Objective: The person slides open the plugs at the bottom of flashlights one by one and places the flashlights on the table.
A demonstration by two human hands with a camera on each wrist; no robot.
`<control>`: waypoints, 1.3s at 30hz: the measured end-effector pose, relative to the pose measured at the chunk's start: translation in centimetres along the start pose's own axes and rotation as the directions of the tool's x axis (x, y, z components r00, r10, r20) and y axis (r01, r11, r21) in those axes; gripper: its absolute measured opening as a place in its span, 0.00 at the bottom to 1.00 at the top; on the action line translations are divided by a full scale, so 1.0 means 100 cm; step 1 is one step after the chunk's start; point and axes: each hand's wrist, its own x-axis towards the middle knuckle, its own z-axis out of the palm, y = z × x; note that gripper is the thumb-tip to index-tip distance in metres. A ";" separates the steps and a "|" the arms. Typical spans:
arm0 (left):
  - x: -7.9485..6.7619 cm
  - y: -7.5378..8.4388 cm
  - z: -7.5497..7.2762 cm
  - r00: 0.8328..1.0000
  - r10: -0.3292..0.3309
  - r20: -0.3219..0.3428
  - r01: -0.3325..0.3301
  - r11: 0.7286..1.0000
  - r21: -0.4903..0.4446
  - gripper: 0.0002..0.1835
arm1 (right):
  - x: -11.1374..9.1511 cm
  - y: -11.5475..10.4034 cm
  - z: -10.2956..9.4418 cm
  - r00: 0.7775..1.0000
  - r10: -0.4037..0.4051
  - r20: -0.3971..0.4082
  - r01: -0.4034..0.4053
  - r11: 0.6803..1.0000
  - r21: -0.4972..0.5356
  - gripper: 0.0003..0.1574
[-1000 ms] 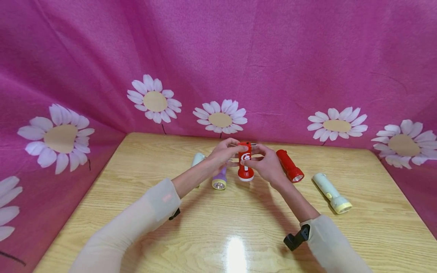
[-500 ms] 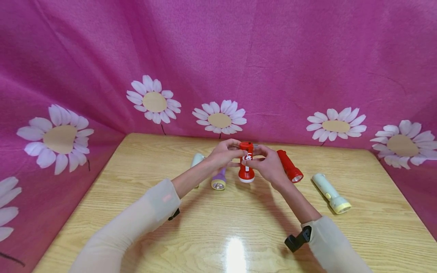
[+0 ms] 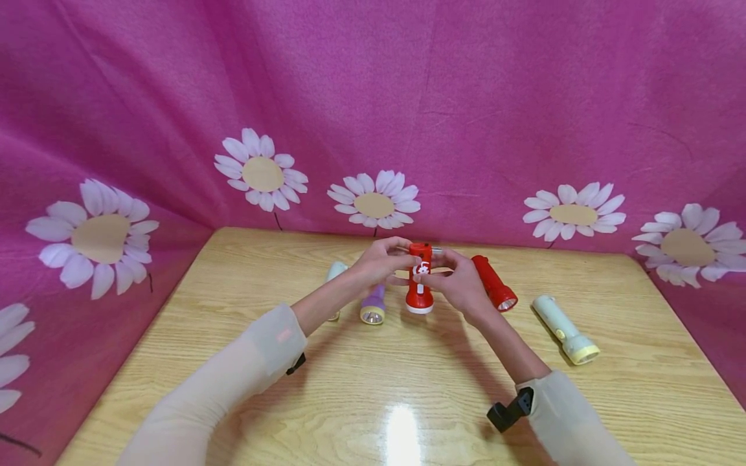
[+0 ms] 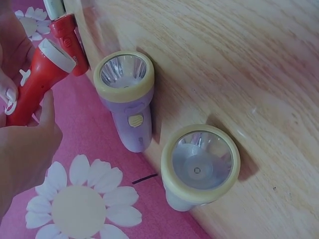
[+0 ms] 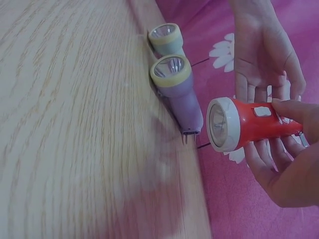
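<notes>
A red flashlight (image 3: 420,285) with a white rim stands upright in the air, lens end down. Metal plug prongs (image 3: 436,250) stick out sideways at its top. My left hand (image 3: 377,262) holds its upper left side with thumb and fingers. From the right, my right hand (image 3: 460,283) grips the body, its thumb near the white switch (image 5: 262,111). The right wrist view shows the clear lens (image 5: 219,124). Behind the left hand lie a purple flashlight (image 3: 374,301) and a pale green flashlight (image 3: 336,270), partly hidden in the head view.
A second red flashlight (image 3: 491,279) lies just right of my right hand. Further right is another pale green flashlight (image 3: 562,329) with a yellow rim. The wooden table (image 3: 350,401) ends at a pink cloth (image 3: 466,129) printed with daisies.
The held flashlight has turned slightly about its length, and its printed logo has shifted. Both hands keep hold and barely move. The flashlights on the table stay put.
</notes>
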 end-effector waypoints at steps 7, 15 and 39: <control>0.001 -0.002 0.000 0.999 -0.021 0.028 0.021 1.000 -0.005 0.18 | -0.002 0.003 -0.001 1.000 -0.013 0.008 0.013 1.000 0.016 0.26; 0.003 -0.005 0.001 0.999 -0.035 0.023 0.035 0.999 -0.010 0.18 | -0.003 0.007 -0.002 1.000 -0.007 0.009 0.007 1.000 0.004 0.27; 0.006 -0.015 0.010 0.992 -0.126 -0.024 0.126 0.992 -0.002 0.15 | 0.002 0.014 -0.003 0.994 0.108 -0.010 -0.107 0.992 0.073 0.31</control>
